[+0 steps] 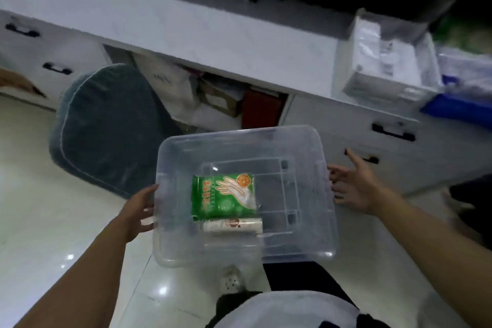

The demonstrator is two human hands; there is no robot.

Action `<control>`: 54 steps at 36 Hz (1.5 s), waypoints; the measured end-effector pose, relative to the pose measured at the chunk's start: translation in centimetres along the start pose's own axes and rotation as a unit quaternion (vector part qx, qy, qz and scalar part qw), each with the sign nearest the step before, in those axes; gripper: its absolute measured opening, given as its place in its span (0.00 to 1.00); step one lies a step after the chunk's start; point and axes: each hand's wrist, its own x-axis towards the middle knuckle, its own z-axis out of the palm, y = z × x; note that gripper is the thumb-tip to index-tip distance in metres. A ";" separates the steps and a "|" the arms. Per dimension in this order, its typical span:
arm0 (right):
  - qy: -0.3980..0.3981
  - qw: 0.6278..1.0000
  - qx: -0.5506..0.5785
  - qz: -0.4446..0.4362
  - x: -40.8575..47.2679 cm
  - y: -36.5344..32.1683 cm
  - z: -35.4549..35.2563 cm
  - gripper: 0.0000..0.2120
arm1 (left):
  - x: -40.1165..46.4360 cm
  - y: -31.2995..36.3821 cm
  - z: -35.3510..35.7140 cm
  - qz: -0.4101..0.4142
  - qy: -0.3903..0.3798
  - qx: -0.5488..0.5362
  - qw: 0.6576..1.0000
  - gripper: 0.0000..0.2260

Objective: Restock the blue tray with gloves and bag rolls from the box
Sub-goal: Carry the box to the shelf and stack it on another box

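A clear plastic box [306,253] is held in front of me above the floor. Inside lie a green pack of gloves [223,194] and, just below it, a white bag roll [233,224]. My left hand [139,210] grips the box's left rim. My right hand [356,184] is at the box's right rim with fingers spread, thumb raised, touching the edge but not closed on it. The blue tray [452,112] stands on the counter at the right edge, partly hidden by packages.
A white counter [186,32] with black-handled drawers runs across. A clear bin of white packets [383,66] stands beside the tray. A dark round cushioned seat [106,125] stands on the floor at left. Boxes and bags fill the open space under the counter.
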 end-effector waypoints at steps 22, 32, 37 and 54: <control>0.274 0.876 0.396 -0.040 -28.2 26.7 -32.2 0.26 | -13.7 4.5 49.3 0.056 -0.237 0.413 0.878 0.20; 0.319 0.792 0.520 -0.014 -32.2 33.1 -38.1 0.21 | -22.1 0.6 69.9 0.169 -0.239 0.565 0.772 0.22; 0.312 0.758 0.573 -0.010 -32.1 32.4 -40.3 0.18 | -23.8 1.2 79.7 0.203 -0.279 0.627 0.699 0.27; 0.378 0.654 0.656 -0.014 -24.5 14.7 -54.9 0.23 | -27.3 9.5 117.7 0.232 -0.364 0.706 0.561 0.26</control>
